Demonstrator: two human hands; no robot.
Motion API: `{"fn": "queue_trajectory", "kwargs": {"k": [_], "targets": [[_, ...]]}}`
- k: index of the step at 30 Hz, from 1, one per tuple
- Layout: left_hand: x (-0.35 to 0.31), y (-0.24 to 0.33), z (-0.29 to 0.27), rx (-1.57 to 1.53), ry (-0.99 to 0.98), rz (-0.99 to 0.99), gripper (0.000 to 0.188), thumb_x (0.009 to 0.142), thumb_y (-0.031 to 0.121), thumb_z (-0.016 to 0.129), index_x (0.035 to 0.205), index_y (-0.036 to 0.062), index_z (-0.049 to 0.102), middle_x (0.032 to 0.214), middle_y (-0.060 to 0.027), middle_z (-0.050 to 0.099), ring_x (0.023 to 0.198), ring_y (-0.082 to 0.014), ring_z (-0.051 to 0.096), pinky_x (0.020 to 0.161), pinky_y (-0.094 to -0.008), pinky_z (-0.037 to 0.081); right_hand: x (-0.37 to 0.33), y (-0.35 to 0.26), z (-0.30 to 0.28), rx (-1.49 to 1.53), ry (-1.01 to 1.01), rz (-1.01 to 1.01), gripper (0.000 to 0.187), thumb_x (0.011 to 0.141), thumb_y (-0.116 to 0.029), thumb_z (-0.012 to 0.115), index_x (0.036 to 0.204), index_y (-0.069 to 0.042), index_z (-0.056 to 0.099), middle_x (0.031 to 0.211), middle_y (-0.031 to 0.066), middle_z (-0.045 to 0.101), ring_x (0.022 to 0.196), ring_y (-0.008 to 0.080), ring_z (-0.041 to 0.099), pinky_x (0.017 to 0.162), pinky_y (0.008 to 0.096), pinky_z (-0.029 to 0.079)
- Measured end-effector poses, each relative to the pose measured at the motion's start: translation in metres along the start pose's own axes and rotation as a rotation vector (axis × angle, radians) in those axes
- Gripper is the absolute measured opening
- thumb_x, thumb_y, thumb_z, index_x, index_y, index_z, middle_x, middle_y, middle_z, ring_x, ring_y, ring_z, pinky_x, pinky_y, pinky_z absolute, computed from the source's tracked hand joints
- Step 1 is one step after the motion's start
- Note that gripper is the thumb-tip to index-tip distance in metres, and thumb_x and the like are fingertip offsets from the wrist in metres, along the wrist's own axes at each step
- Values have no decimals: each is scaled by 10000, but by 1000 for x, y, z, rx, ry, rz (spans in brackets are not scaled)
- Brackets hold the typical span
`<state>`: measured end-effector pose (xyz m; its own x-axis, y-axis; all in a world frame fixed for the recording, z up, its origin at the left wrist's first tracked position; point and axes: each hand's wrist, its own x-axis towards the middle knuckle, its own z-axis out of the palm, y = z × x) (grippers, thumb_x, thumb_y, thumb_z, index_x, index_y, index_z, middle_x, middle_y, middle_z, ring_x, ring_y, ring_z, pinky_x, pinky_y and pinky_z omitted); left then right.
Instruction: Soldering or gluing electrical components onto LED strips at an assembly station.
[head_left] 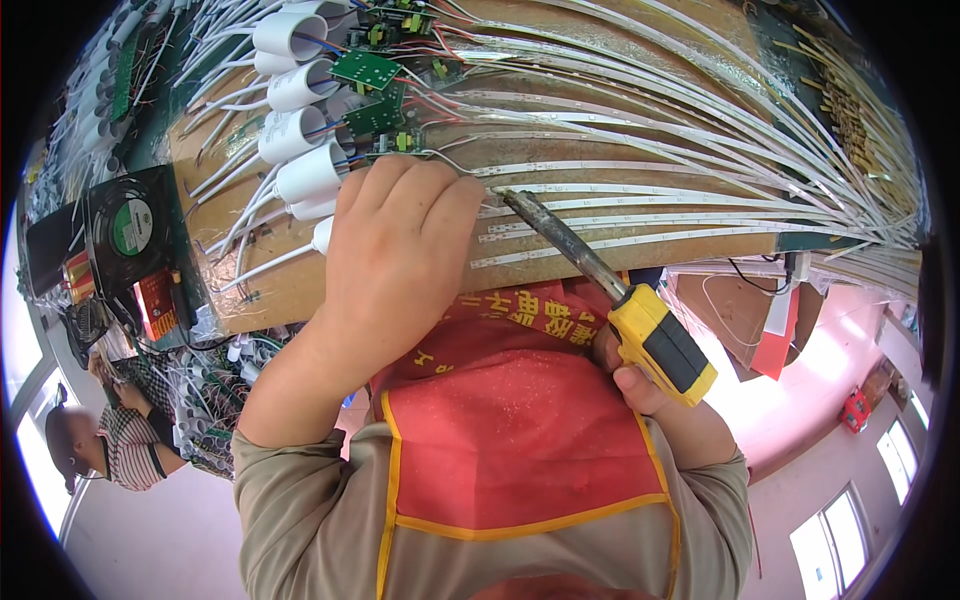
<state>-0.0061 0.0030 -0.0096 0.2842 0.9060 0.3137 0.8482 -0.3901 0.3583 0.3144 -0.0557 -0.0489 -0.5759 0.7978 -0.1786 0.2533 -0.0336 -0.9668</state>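
Observation:
My right hand (632, 372) is wrapped around the yellow and black handle of a soldering iron (655, 335). Its dark metal tip reaches up and left, close to the ends of the white LED strips (590, 204). My left hand (405, 245) is closed over the board's near edge, back of the hand up. Its fingertips are hidden, so what they pinch does not show. Just beyond it lie green circuit boards (365, 69) with red and white wires running to the strips. White plastic cylinders (303, 170) stand in a row beside that hand.
A brown board (255, 315) carries the row of parts. At the left are a black fan (130, 228) and more cylinders with wires. Bundled strip ends (850, 120) gather at the far right. Another person (115, 435) works at the lower left.

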Motion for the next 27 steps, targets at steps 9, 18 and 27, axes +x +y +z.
{"fn": "queue_trajectory", "kwargs": {"k": [9, 18, 27], "targets": [[0, 0, 0, 1, -4, 5, 267, 784, -2, 755, 1031, 82, 699, 992, -71, 672, 921, -299, 642, 811, -419, 511, -3, -1, -3, 97, 15, 7, 271, 916, -324, 711, 793, -99, 623, 716, 43, 600, 637, 268, 599, 577, 376, 464], [-1, 1, -1, 0, -5, -2, 263, 787, -4, 752, 1028, 87, 701, 985, -65, 669, 922, -296, 642, 817, -418, 513, -4, -3, -2, 75, 24, 17, 243, 918, -309, 707, 835, -88, 654, 734, 50, 622, 657, 271, 617, 594, 381, 483], [-1, 0, -2, -4, -10, -11, 255, 793, -1, 754, 1025, 89, 700, 985, -66, 668, 930, -297, 642, 820, -418, 516, -9, 5, 3, -134, 55, -52, 266, 938, -331, 686, 817, -98, 647, 783, 80, 635, 693, 318, 628, 605, 415, 495]]}}
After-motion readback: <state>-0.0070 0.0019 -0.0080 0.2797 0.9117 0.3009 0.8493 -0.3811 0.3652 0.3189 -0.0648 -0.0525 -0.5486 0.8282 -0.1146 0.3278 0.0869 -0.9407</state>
